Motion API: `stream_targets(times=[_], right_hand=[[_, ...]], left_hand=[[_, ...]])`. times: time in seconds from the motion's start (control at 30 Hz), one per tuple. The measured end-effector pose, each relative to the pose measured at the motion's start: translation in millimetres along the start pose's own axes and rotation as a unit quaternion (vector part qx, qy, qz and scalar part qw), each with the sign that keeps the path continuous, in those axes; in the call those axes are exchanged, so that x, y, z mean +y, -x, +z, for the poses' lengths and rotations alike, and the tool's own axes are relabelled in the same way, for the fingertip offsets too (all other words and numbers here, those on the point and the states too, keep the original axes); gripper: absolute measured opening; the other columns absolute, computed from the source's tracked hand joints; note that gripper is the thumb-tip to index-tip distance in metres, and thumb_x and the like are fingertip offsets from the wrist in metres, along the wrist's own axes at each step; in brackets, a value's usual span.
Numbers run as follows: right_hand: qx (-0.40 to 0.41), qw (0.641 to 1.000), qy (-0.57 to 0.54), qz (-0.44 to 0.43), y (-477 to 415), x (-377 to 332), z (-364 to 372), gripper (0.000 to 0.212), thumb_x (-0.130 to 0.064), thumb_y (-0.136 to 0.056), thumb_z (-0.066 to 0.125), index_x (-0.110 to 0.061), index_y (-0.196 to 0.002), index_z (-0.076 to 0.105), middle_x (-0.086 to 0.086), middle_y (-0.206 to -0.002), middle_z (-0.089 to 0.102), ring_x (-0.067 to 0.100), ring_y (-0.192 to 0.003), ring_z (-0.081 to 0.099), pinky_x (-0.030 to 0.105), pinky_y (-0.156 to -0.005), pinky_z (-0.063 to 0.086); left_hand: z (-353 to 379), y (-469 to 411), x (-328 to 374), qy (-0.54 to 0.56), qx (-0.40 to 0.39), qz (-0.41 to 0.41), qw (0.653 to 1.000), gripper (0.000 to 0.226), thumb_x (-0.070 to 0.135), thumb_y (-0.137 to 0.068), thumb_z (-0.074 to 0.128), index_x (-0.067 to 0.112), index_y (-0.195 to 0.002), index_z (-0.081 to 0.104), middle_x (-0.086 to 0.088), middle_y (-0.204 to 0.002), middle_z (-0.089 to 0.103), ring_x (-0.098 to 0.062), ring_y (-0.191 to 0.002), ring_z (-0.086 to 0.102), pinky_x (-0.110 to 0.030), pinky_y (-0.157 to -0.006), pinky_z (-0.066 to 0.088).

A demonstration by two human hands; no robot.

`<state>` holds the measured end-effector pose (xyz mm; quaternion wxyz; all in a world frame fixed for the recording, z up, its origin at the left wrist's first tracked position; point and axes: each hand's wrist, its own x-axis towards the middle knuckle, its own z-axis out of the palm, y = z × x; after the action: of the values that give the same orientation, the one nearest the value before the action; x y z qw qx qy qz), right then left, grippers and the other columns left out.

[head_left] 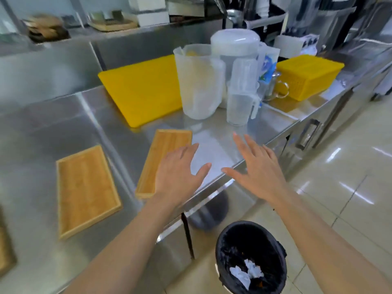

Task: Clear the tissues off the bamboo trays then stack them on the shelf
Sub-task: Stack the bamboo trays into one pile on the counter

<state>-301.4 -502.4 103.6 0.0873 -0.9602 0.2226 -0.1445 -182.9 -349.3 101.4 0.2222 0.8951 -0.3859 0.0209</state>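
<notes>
Two bamboo trays lie flat on the steel counter, both bare of tissues: one (84,189) at the left, another (165,153) near the counter's front edge. A third wooden piece (5,247) shows at the far left edge, mostly cut off. My left hand (180,175) hovers palm down over the near end of the middle tray, fingers spread, holding nothing. My right hand (256,168) is open too, over the counter's front corner. Crumpled white tissues (248,272) lie inside the black-lined bin (224,251) on the floor below.
A yellow cutting board (142,90) lies behind the trays. Clear plastic jugs (199,81) and a measuring cup (241,96) stand to its right, then a yellow basket (307,75). A raised steel shelf (89,32) runs along the back with stacked items. Tiled floor at right.
</notes>
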Motion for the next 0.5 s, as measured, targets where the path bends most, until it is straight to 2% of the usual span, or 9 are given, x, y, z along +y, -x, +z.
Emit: stream_targets(times=[0.1,0.27,0.4,0.5], right_hand=[[-0.007,0.999,-0.012,-0.041,-18.1,-45.1,2.6,0.082,-0.064,-0.082,0.044,-0.035,-0.146,0.002,0.008,-0.155,0.021,0.027,-0.139,0.029,0.042,-0.113,0.020],[-0.020,0.997,-0.033,-0.068,-40.1,-107.3,15.2,0.081,-0.065,-0.083,0.038,-0.034,-0.145,-0.004,0.005,-0.157,0.016,0.024,-0.142,0.022,0.042,-0.115,0.016],[-0.047,0.998,-0.047,-0.022,-47.2,-129.8,41.5,0.083,-0.064,-0.084,0.038,-0.031,-0.146,-0.005,0.006,-0.157,0.014,0.024,-0.143,0.017,0.044,-0.115,0.013],[-0.092,0.993,-0.058,0.049,-47.7,-128.3,71.0,0.087,-0.065,-0.083,0.039,-0.028,-0.146,-0.007,0.007,-0.157,0.014,0.025,-0.143,0.015,0.047,-0.115,0.012]], left_hand=[[-35.9,16.6,-39.4,-0.022,0.033,-0.041,0.998,0.068,0.059,-0.083,0.035,0.021,-0.140,0.039,-0.004,-0.143,0.047,-0.024,-0.131,0.042,-0.040,-0.111,0.032],[-72.5,44.8,-105.2,-0.011,0.059,-0.097,0.993,0.063,0.057,-0.089,0.040,0.026,-0.143,0.032,0.002,-0.148,0.040,-0.017,-0.137,0.033,-0.035,-0.113,0.025],[-72.1,48.1,-139.9,0.015,0.023,-0.123,0.992,0.067,0.054,-0.090,0.041,0.023,-0.147,0.023,0.001,-0.154,0.032,-0.017,-0.142,0.024,-0.038,-0.116,0.021],[-58.5,44.8,-147.8,0.073,-0.041,-0.147,0.986,0.075,0.054,-0.091,0.042,0.018,-0.149,0.012,-0.002,-0.158,0.019,-0.019,-0.146,0.013,-0.037,-0.118,0.014]])
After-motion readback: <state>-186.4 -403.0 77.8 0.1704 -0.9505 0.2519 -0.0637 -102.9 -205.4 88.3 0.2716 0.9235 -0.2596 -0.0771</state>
